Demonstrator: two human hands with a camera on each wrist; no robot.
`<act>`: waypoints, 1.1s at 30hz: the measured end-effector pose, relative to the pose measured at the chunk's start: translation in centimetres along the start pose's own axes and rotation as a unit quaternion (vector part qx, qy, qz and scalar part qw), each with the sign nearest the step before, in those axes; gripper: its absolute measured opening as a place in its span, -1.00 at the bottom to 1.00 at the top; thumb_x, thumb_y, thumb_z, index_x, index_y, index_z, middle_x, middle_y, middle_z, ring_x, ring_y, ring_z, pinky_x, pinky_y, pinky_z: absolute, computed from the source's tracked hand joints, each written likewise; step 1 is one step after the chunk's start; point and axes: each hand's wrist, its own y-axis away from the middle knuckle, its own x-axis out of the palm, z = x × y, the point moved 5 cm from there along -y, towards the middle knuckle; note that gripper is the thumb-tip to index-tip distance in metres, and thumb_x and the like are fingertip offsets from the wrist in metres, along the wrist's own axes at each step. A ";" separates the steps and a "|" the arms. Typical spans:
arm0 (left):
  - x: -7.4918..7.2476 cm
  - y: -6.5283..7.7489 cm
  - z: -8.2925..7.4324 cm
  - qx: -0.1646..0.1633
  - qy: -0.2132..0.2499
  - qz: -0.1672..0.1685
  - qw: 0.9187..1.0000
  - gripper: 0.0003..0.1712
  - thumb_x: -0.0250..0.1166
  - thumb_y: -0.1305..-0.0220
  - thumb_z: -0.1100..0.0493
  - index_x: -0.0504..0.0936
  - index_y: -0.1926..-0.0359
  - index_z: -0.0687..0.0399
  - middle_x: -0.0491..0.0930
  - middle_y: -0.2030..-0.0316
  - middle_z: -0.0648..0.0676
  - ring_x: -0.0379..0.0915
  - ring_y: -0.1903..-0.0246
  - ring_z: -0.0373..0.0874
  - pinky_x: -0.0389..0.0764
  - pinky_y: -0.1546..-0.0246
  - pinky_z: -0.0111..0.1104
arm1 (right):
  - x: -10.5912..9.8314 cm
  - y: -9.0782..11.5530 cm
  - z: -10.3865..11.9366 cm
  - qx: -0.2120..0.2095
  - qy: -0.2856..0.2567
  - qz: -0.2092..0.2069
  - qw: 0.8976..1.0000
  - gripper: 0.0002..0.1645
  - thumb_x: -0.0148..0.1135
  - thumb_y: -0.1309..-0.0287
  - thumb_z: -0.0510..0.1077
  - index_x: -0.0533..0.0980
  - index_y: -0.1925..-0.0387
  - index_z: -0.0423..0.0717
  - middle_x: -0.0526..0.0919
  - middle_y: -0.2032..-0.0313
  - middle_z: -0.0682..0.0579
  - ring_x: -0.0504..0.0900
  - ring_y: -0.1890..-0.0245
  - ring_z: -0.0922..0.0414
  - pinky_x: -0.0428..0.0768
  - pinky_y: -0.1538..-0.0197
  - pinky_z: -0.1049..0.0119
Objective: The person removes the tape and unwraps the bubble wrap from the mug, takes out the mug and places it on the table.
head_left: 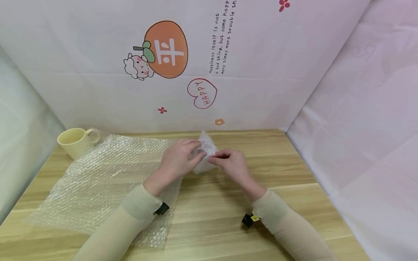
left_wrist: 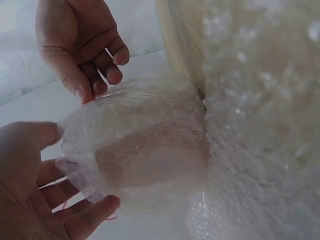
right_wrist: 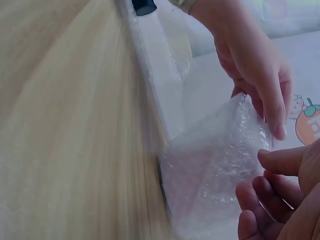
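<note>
A bundle in bubble wrap (head_left: 207,145) stands near the table's back edge. Through the film a pinkish-brown shape shows in the left wrist view, but its kind cannot be told. My left hand (head_left: 179,156) holds the bundle's upper end from the left, thumb on one side and fingers on the other. On the right, my right hand (head_left: 233,163) pinches the wrap's edge between thumb and forefinger. In the right wrist view the folded wrap (right_wrist: 215,165) comes to a point beside the left fingers.
A large flat sheet of bubble wrap (head_left: 107,181) covers the table's left part, under my left forearm. At the back left stands a pale yellow mug (head_left: 73,142), partly behind the sheet. White printed cloth (head_left: 254,90) walls in the wooden table (head_left: 209,224).
</note>
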 end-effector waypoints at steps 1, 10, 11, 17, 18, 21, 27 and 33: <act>0.1 0.0 0.0 0.002 -0.002 0.003 1.000 -0.39 0.46 -0.52 -0.20 0.78 -0.29 0.16 0.76 -0.27 0.14 0.64 -0.31 0.11 0.71 -0.29 0.00 | -0.1 0.0 -0.1 0.003 0.005 -0.001 1.000 -0.74 0.71 -0.21 0.03 0.86 0.19 -0.04 0.88 0.21 0.07 0.74 0.16 0.08 0.68 0.15 0.25; 0.3 0.0 0.1 -0.001 -0.008 0.021 1.000 -0.28 0.51 -0.44 -0.27 0.75 -0.35 0.14 0.73 -0.31 0.13 0.60 -0.35 0.10 0.67 -0.34 -0.01 | -0.4 -0.2 0.3 -0.009 0.039 0.000 0.999 -0.73 0.69 -0.25 0.06 0.88 0.23 -0.05 0.88 0.29 0.08 0.75 0.24 0.11 0.66 0.23 0.25; 0.3 0.0 0.0 -0.001 -0.009 0.021 1.000 -0.29 0.51 -0.44 -0.27 0.75 -0.34 0.14 0.73 -0.31 0.13 0.60 -0.35 0.10 0.67 -0.34 -0.01 | -0.3 -0.1 0.4 -0.012 0.039 0.000 0.999 -0.73 0.69 -0.25 0.05 0.88 0.23 -0.06 0.87 0.31 0.07 0.75 0.25 0.11 0.66 0.24 0.25; 0.2 0.0 -0.1 -0.004 -0.007 0.024 1.000 -0.28 0.52 -0.44 -0.27 0.75 -0.34 0.15 0.73 -0.31 0.14 0.60 -0.34 0.10 0.70 -0.30 0.00 | -0.1 -0.1 0.3 -0.009 0.024 0.005 1.000 -0.79 0.65 -0.30 0.02 0.87 0.25 -0.04 0.86 0.38 0.03 0.73 0.27 -0.01 0.57 0.28 0.25; 0.2 0.0 -0.1 -0.006 -0.006 0.026 1.000 -0.27 0.52 -0.43 -0.27 0.75 -0.35 0.15 0.72 -0.32 0.14 0.60 -0.34 0.09 0.69 -0.31 0.00 | -0.1 0.0 0.3 -0.008 0.018 0.007 1.000 -0.79 0.64 -0.31 0.01 0.86 0.25 -0.04 0.86 0.38 0.00 0.73 0.26 -0.07 0.55 0.30 0.26; 0.2 -0.1 0.0 -0.012 -0.001 0.026 1.000 -0.26 0.53 -0.42 -0.28 0.75 -0.35 0.15 0.72 -0.32 0.14 0.60 -0.35 0.09 0.68 -0.32 0.00 | 0.1 0.0 0.2 -0.006 0.003 0.008 1.000 -0.81 0.63 -0.31 -0.03 0.85 0.26 -0.07 0.86 0.38 -0.06 0.77 0.20 -0.24 0.50 0.36 0.32; 0.2 0.0 0.1 -0.015 0.009 0.023 1.000 -0.28 0.55 -0.41 -0.25 0.76 -0.34 0.15 0.73 -0.32 0.14 0.60 -0.34 0.09 0.68 -0.31 0.01 | 0.5 0.2 0.1 -0.003 -0.018 0.005 1.000 -0.83 0.62 -0.32 -0.08 0.84 0.24 -0.11 0.87 0.35 -0.06 0.84 0.18 -0.33 0.43 0.43 0.39; 0.1 -0.1 0.0 -0.015 0.010 0.022 1.000 -0.28 0.55 -0.40 -0.24 0.76 -0.34 0.15 0.73 -0.31 0.15 0.60 -0.35 0.10 0.69 -0.31 0.02 | 0.7 0.2 0.0 -0.001 -0.034 0.003 0.999 -0.81 0.60 -0.35 -0.09 0.84 0.23 -0.15 0.87 0.33 -0.07 0.86 0.22 -0.27 0.53 0.39 0.38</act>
